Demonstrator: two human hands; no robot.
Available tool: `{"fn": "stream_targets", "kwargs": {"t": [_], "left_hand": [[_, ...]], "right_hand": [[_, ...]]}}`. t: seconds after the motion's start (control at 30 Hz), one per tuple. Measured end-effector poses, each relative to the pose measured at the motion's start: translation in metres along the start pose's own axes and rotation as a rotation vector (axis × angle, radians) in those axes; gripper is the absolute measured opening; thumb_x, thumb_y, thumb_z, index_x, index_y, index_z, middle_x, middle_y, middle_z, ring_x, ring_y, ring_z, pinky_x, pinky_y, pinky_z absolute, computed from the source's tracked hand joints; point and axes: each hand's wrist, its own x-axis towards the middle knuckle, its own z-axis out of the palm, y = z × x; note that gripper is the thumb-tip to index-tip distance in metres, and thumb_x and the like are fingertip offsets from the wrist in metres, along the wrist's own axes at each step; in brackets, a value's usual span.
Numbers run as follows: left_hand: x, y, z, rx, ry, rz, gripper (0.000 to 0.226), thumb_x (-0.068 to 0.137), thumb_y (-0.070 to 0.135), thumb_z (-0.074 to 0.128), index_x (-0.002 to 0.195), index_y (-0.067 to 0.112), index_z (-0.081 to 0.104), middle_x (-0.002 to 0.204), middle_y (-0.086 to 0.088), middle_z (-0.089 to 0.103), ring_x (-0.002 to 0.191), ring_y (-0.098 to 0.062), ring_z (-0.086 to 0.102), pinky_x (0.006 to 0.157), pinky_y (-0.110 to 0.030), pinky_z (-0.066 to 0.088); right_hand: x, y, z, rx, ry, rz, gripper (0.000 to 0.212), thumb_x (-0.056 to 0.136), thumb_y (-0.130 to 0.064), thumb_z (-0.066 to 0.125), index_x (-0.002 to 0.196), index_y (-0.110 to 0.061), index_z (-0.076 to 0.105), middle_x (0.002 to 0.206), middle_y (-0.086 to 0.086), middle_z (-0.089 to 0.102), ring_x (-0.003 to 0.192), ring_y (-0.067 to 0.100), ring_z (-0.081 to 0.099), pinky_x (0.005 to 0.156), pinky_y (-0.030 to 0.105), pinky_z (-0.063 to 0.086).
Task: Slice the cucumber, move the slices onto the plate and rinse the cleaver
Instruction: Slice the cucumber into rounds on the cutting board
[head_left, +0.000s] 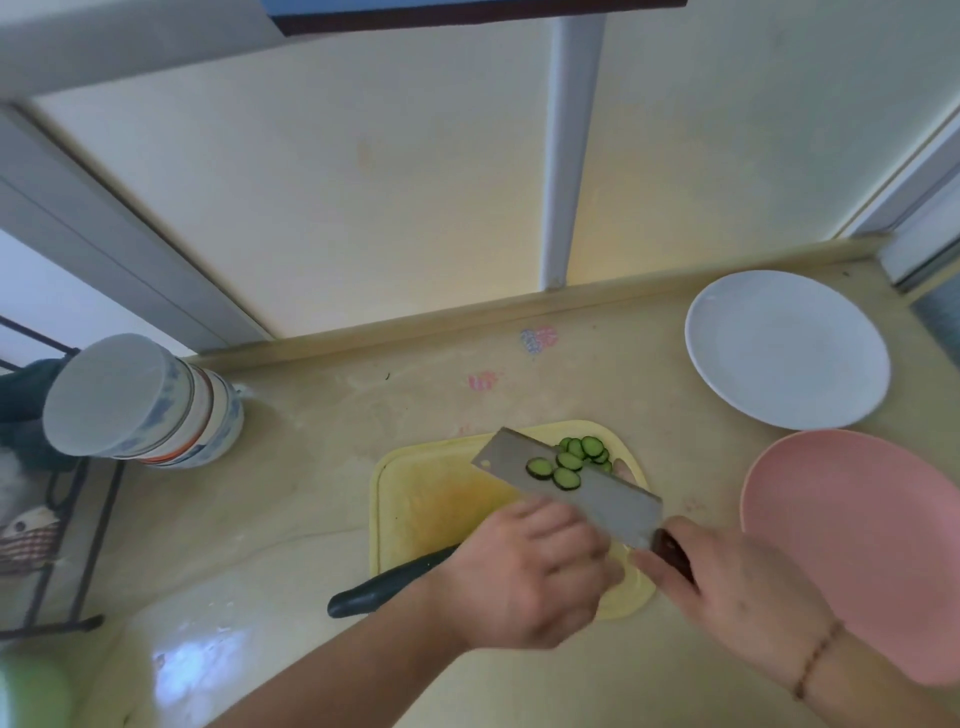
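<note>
While flat, cleaver (571, 488) tip far-left.

The cleaver (582, 483) in my right hand (737, 587) has a dull grey metal blade and a dark, glossy handle, possibly wood. The cutting board (415, 499) looks like matt yellow plastic, stained. The white plate (787, 351) appears smooth, glazed ceramic. The countertop (311, 441) is polished, reflecting light.

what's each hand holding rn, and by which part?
Right hand grips the cleaver by its dark handle, with cucumber slices on the flat blade. Left hand is beside the blade; holding nothing I can see.
</note>
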Motion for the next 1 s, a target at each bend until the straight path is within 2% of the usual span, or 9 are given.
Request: {"fn": "stream_targets", "kwargs": {"t": [0.13, 0.23, 0.3, 0.4, 0.53, 0.7, 0.83, 0.93, 1.0], "left_hand": [[0.023, -0.041, 0.004, 0.052, -0.155, -0.373, 0.030, 0.094, 0.038, 0.059, 0.117, 0.021, 0.070, 0.113, -0.001, 0.064, 0.098, -0.025, 0.058, 0.079, -0.043, 0.053], [0.016, -0.066, 0.015, -0.013, -0.338, -0.382, 0.035, 0.096, 0.043, 0.052, 0.117, 0.025, 0.073, 0.118, 0.000, 0.065, 0.103, -0.023, 0.057, 0.082, -0.043, 0.053], [0.012, -0.073, 0.019, -0.077, -0.360, -0.364, 0.029, 0.097, 0.039, 0.057, 0.116, 0.025, 0.075, 0.119, 0.001, 0.066, 0.104, -0.021, 0.056, 0.085, -0.041, 0.052], [0.013, -0.079, 0.021, -0.138, -0.329, -0.371, 0.024, 0.096, 0.032, 0.064, 0.115, 0.023, 0.076, 0.122, 0.000, 0.067, 0.107, -0.019, 0.056, 0.092, -0.035, 0.050], [0.010, -0.093, 0.025, -0.156, -0.291, -0.410, 0.023, 0.096, 0.030, 0.063, 0.113, 0.023, 0.077, 0.121, 0.001, 0.069, 0.107, -0.017, 0.058, 0.093, -0.037, 0.052], [0.010, -0.098, 0.032, -0.123, -0.275, -0.379, 0.017, 0.092, 0.019, 0.070, 0.106, 0.015, 0.079, 0.111, -0.001, 0.073, 0.101, -0.019, 0.063, 0.090, -0.036, 0.055], [0.000, -0.100, 0.038, -0.076, -0.239, -0.418, 0.019, 0.090, 0.016, 0.069, 0.106, 0.008, 0.076, 0.111, -0.007, 0.071, 0.098, -0.025, 0.066, 0.084, -0.039, 0.059], [-0.009, -0.089, 0.033, -0.047, -0.099, -0.482, 0.025, 0.093, 0.020, 0.060, 0.109, 0.007, 0.074, 0.110, -0.007, 0.070, 0.098, -0.022, 0.066, 0.085, -0.031, 0.058], [-0.021, -0.073, 0.030, 0.027, -0.028, -0.556, 0.023, 0.095, 0.024, 0.060, 0.107, 0.010, 0.074, 0.104, -0.002, 0.070, 0.093, -0.018, 0.064, 0.080, -0.031, 0.058]], "right_hand": [[0.000, -0.007, 0.002, -0.106, 0.017, -0.095, 0.076, 0.070, -0.079, -0.022, 0.085, -0.033, 0.036, 0.067, -0.007, 0.053, 0.062, 0.010, 0.062, 0.038, 0.023, 0.021], [-0.001, -0.006, 0.004, -0.159, 0.045, -0.109, 0.064, 0.089, -0.072, 0.000, 0.073, -0.030, 0.045, 0.051, -0.005, 0.053, 0.039, 0.008, 0.053, 0.038, 0.018, 0.001], [-0.001, -0.003, 0.006, -0.200, 0.125, -0.116, 0.061, 0.095, -0.066, 0.014, 0.065, -0.026, 0.050, 0.042, -0.004, 0.047, 0.028, 0.007, 0.044, 0.041, 0.017, -0.007], [-0.005, 0.001, 0.007, -0.190, 0.144, -0.094, 0.060, 0.095, -0.065, 0.016, 0.064, -0.026, 0.050, 0.042, -0.004, 0.047, 0.029, 0.008, 0.044, 0.037, 0.018, -0.002], [-0.018, 0.016, 0.008, -0.203, 0.199, -0.074, 0.067, 0.095, -0.068, 0.013, 0.065, -0.024, 0.052, 0.044, -0.003, 0.049, 0.030, 0.012, 0.046, 0.032, 0.023, 0.015], [-0.045, 0.030, -0.003, -0.188, 0.318, -0.125, 0.076, 0.097, -0.065, 0.013, 0.057, -0.018, 0.059, 0.035, -0.002, 0.044, 0.022, 0.014, 0.042, 0.030, 0.022, 0.015], [-0.074, 0.040, -0.011, -0.053, 0.206, 0.015, 0.064, 0.093, -0.070, 0.016, 0.078, -0.026, 0.059, 0.037, -0.006, 0.053, 0.023, 0.009, 0.044, 0.032, 0.019, 0.018], [-0.086, 0.039, -0.027, 0.270, 0.061, 0.266, 0.076, 0.067, -0.096, 0.011, 0.073, -0.038, 0.059, 0.047, -0.022, 0.057, 0.041, -0.007, 0.052, 0.044, 0.016, 0.039], [-0.094, 0.046, -0.020, 0.435, 0.060, 0.394, 0.085, 0.047, -0.104, 0.010, 0.080, -0.044, 0.059, 0.057, -0.023, 0.062, 0.057, 0.000, 0.060, 0.056, 0.016, 0.043]]}}
